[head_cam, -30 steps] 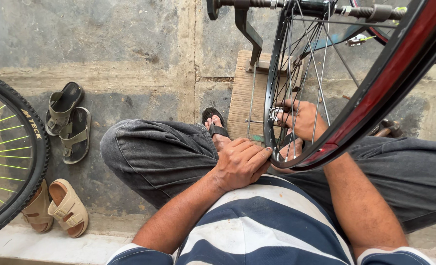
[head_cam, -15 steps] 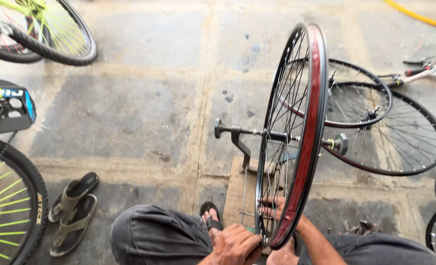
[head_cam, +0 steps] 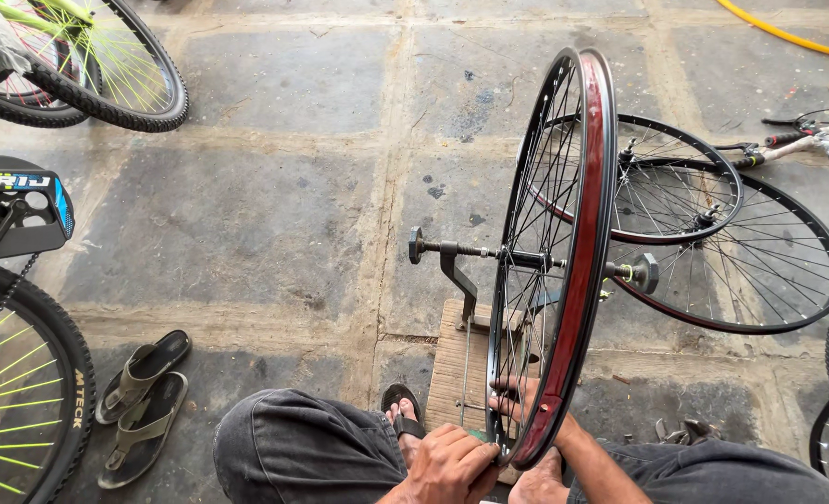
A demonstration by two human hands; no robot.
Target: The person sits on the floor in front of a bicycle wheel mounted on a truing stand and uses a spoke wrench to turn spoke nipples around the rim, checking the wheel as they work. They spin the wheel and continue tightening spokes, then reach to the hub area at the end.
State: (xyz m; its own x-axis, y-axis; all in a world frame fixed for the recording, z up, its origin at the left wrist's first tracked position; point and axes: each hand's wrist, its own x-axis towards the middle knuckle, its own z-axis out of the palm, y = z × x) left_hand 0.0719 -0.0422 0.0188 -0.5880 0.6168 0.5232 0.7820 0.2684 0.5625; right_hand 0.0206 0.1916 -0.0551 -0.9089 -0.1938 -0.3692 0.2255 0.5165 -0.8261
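1. Progress: a bare wheel (head_cam: 564, 252), with no tyre on it, stands upright on an axle in a metal stand (head_cam: 452, 266) fixed to a wooden board (head_cam: 452, 359). All spokes appear fitted; work at the lowest part of the rim looks unfinished.
2. Left hand (head_cam: 452, 464): fingers pressed together, pinching a small green-tipped tool (head_cam: 478, 435) against the rim's lower edge.
3. Right hand (head_cam: 526, 397): fingers reach in among the spokes at the bottom of the wheel; whether they pinch a spoke cannot be told.
4. Materials: glossy black rim lined with a dark red strip, thin steel spokes, rough stone-slab floor (head_cam: 274, 215).
5. Surroundings: 2 more bare wheels (head_cam: 759, 271) lie flat at right; 1 pair of sandals (head_cam: 142, 406) lies at left.
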